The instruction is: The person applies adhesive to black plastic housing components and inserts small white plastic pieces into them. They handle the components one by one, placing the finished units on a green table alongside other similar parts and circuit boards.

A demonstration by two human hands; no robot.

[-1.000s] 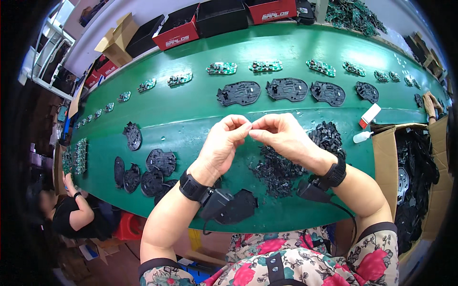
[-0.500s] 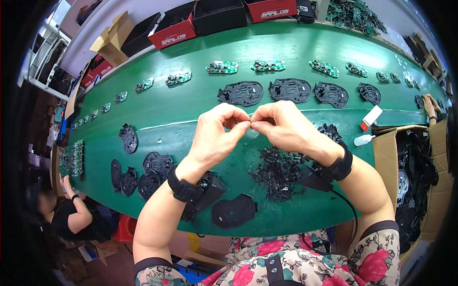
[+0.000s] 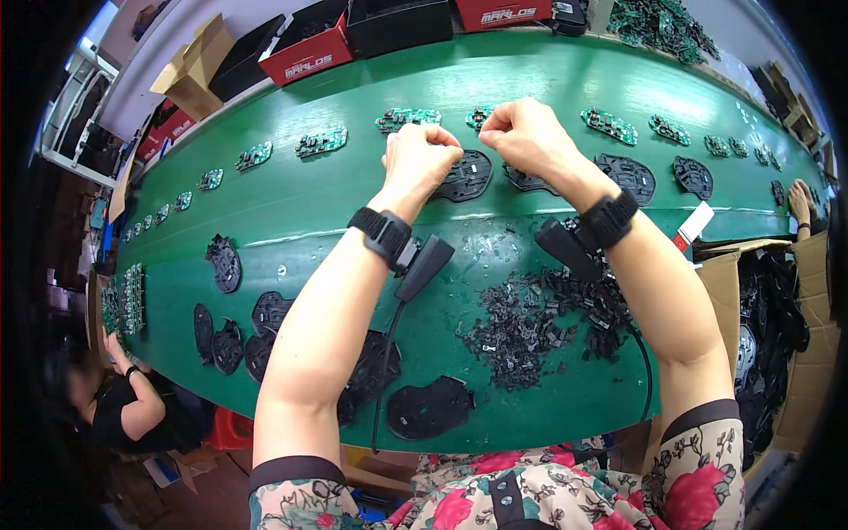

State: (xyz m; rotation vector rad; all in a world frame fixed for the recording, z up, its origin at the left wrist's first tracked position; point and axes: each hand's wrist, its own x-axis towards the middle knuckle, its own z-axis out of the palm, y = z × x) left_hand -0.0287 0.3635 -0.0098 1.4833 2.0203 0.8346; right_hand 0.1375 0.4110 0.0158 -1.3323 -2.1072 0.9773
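My left hand (image 3: 419, 166) is closed, its thumb and fingertips together between a green circuit board (image 3: 415, 118) and a black plastic shell (image 3: 468, 177). Anything inside that grip is hidden. My right hand (image 3: 532, 140) pinches at the left end of another circuit board (image 3: 478, 117), most of which it covers. Whether it grips the board or a small part on it does not show. Under my right wrist lies a second black shell (image 3: 528, 180), partly covered. Each wrist wears a black strap with a cabled device.
Nearer me lies a heap of small black parts (image 3: 521, 336). More shells (image 3: 431, 408) and boards (image 3: 321, 141) are spread over the green table (image 3: 336, 208). A carton of black parts (image 3: 720, 291) stands right. Red and black boxes (image 3: 305, 57) line the back. Other people work at both ends.
My hands were fingertip to fingertip over the table's middle. They have moved apart and away from me, up to the row of circuit boards.
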